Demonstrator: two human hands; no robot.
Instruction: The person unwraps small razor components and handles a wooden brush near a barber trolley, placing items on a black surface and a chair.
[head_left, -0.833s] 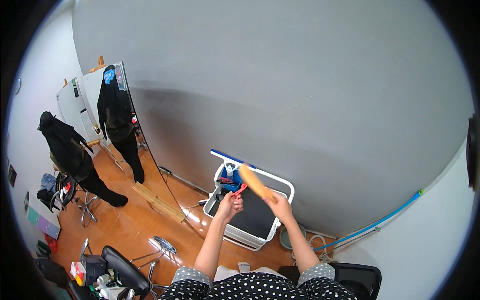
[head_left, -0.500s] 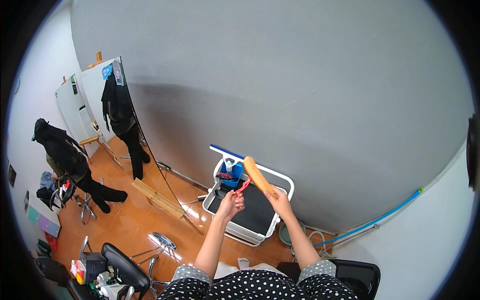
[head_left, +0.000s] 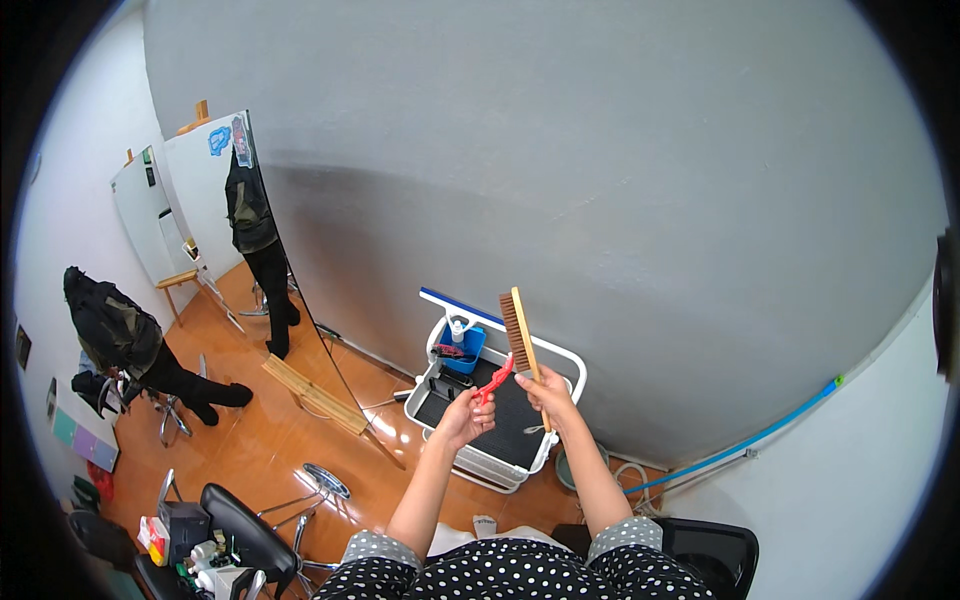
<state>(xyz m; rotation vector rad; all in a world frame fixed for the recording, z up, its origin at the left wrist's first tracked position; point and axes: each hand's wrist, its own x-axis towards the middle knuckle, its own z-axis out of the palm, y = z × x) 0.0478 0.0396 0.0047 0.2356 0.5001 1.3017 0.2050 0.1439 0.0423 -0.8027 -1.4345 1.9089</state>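
My right hand (head_left: 548, 391) grips the handle of a wooden brush (head_left: 519, 335), held upright with its bristles facing left. My left hand (head_left: 463, 416) holds a small red comb-like tool (head_left: 495, 379), whose tip reaches toward the lower bristles of the brush. Both hands are raised over a white trolley cart (head_left: 568, 371) with a black top shelf. A blue tub (head_left: 466, 347) with a small spray bottle (head_left: 457, 329) stands at the cart's far left corner.
A large grey wall (head_left: 560, 160) fills the view ahead. A tall mirror (head_left: 262, 262) leans at the left, and a person in dark clothes (head_left: 125, 338) stands by a stool. A black chair (head_left: 243, 525) stands at lower left. A blue hose (head_left: 742, 444) runs along the right wall.
The brush has turned from tilted, back showing, to upright with bristles facing left. The red tool has moved up against the bristles. The person at the left has shifted slightly.
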